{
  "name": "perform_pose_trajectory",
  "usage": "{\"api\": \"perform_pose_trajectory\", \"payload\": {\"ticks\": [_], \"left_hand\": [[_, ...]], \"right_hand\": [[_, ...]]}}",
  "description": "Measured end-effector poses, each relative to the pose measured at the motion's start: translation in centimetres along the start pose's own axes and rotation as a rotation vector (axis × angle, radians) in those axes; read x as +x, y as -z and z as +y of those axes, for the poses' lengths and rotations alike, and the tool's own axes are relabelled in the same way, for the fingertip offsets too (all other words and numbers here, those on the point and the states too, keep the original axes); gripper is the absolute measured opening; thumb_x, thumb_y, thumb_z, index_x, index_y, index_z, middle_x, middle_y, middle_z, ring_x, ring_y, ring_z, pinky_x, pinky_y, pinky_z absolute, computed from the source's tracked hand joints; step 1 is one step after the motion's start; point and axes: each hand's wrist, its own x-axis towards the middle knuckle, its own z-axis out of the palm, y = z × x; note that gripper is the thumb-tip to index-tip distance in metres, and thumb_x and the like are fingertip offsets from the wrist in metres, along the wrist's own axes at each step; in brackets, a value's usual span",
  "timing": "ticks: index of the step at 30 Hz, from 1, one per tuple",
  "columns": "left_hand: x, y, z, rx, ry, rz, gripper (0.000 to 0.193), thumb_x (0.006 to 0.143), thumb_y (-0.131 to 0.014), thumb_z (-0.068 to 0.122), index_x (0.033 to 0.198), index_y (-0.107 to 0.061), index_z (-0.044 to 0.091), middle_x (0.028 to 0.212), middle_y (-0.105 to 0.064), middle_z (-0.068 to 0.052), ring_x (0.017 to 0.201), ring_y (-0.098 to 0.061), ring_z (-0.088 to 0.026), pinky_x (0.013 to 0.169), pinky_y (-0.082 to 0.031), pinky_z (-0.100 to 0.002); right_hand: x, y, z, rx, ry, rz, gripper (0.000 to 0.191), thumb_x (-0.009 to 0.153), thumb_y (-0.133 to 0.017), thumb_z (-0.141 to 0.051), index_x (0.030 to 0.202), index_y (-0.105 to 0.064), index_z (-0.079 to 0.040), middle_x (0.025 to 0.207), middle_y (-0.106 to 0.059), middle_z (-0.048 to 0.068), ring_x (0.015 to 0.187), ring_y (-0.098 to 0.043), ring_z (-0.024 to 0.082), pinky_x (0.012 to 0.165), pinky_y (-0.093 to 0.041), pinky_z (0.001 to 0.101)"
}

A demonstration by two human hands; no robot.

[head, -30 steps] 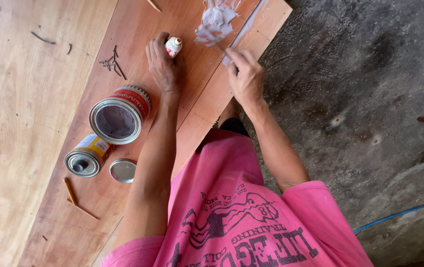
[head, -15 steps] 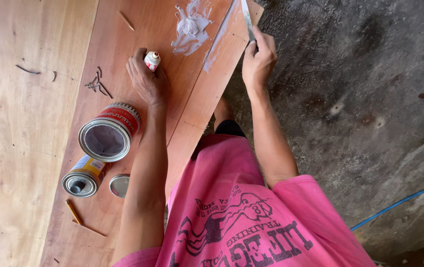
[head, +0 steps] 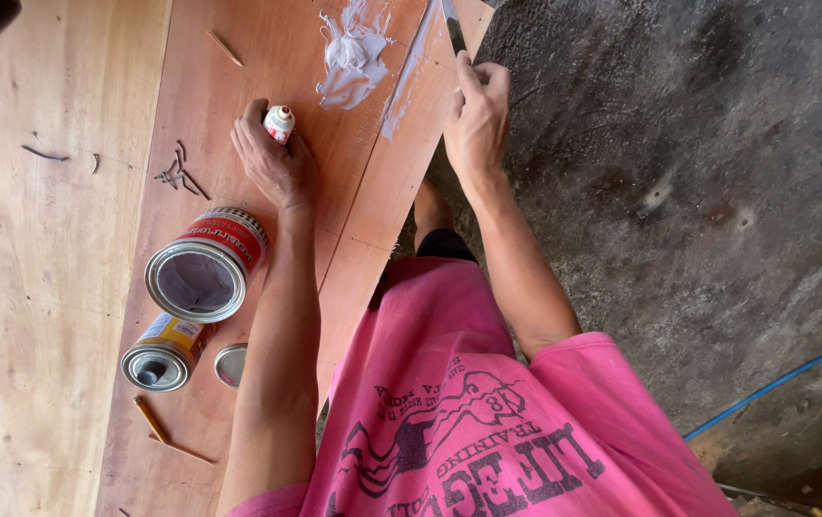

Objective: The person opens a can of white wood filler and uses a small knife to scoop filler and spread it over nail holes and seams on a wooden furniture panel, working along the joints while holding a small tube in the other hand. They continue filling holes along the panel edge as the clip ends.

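Observation:
My left hand [head: 272, 163] rests on a reddish wooden board [head: 238, 96] and is closed around a small white tube with a red cap [head: 280, 123]. My right hand [head: 478, 115] grips a flat metal scraper blade [head: 451, 21] at the board's right edge, beside a streak of white-grey putty. A blob of the same putty [head: 353, 53] lies on the board between my two hands, near the top.
An open red-labelled can [head: 205, 266], a smaller yellow can [head: 164, 354] and a round lid [head: 230, 365] stand on the board by my left forearm. Loose nails [head: 176, 172] and wood splinters lie about. Grey concrete floor [head: 669, 191] and a blue cord [head: 775, 383] lie right.
My right hand has slid the scraper further up along the board's right edge, leaving a longer putty streak. My left hand keeps the tube in the same place.

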Motion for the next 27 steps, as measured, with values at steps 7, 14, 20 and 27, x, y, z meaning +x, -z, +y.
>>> {"api": "perform_pose_trajectory", "payload": {"ticks": [7,14,20,27], "left_hand": [[-0.2,-0.1,-0.2,0.002,0.0,-0.007,0.039,0.089,-0.063,-0.006,0.126,-0.056,0.006,0.105,-0.06,-0.014,0.104,-0.058,-0.036,0.09,-0.047,-0.048],[0.0,-0.5,-0.7,0.02,-0.011,0.017,0.032,0.094,-0.066,-0.001,0.124,-0.057,0.006,0.104,-0.06,-0.015,0.101,-0.058,-0.036,0.09,-0.048,-0.048],[0.5,-1.3,-0.9,0.055,-0.015,0.021,0.033,0.094,-0.067,0.001,0.125,-0.057,0.005,0.103,-0.06,-0.016,0.099,-0.058,-0.037,0.087,-0.048,-0.048],[1.2,-3.4,-0.8,0.17,-0.017,0.0,0.022,0.103,-0.07,0.006,0.123,-0.059,0.005,0.104,-0.06,-0.017,0.097,-0.057,-0.036,0.087,-0.046,-0.048]], "right_hand": [[1.6,1.9,2.7,0.0,0.047,0.03,0.039,0.096,-0.065,0.006,0.133,-0.07,-0.006,0.114,-0.066,0.016,0.084,-0.07,0.021,0.06,-0.061,0.0245],[7.4,7.6,5.2,0.057,0.28,-0.101,0.025,0.098,-0.069,0.005,0.119,-0.079,-0.006,0.113,-0.074,0.013,0.091,-0.073,0.02,0.074,-0.063,0.0273],[14.2,9.7,8.1,0.444,0.337,-0.296,0.015,0.103,-0.072,0.004,0.115,-0.079,0.0,0.109,-0.074,0.01,0.093,-0.071,0.017,0.079,-0.058,0.0291],[20.1,3.1,13.9,0.939,0.198,-0.587,0.01,0.102,-0.074,-0.005,0.111,-0.076,-0.002,0.108,-0.071,0.007,0.092,-0.07,0.013,0.082,-0.061,0.028]]}}
